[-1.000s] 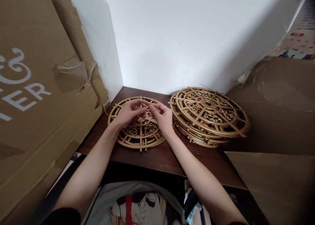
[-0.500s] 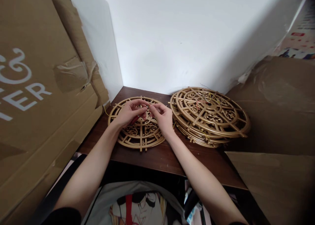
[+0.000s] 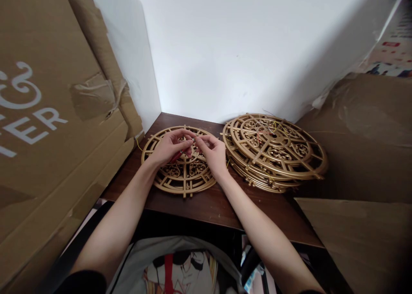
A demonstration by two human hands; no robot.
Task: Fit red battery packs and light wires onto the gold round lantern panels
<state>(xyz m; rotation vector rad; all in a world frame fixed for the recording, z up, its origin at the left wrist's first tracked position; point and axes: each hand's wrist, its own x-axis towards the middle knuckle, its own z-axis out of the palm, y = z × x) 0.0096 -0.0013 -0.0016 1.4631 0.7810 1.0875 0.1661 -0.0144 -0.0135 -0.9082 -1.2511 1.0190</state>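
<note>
A round gold openwork frame (image 3: 180,178) lies flat on the dark wooden table (image 3: 206,206). Both of my hands meet over its centre. My left hand (image 3: 167,148) has its fingers curled in a pinch, with something red showing under them. My right hand (image 3: 213,153) pinches a thin wire or small part between thumb and fingertips, touching the left fingertips. What exactly is pinched is too small to make out.
A stack of several like gold frames (image 3: 273,152) with thin coloured wires sits to the right. Big cardboard boxes stand at the left (image 3: 54,126) and right (image 3: 363,156). A white wall (image 3: 244,49) closes the back.
</note>
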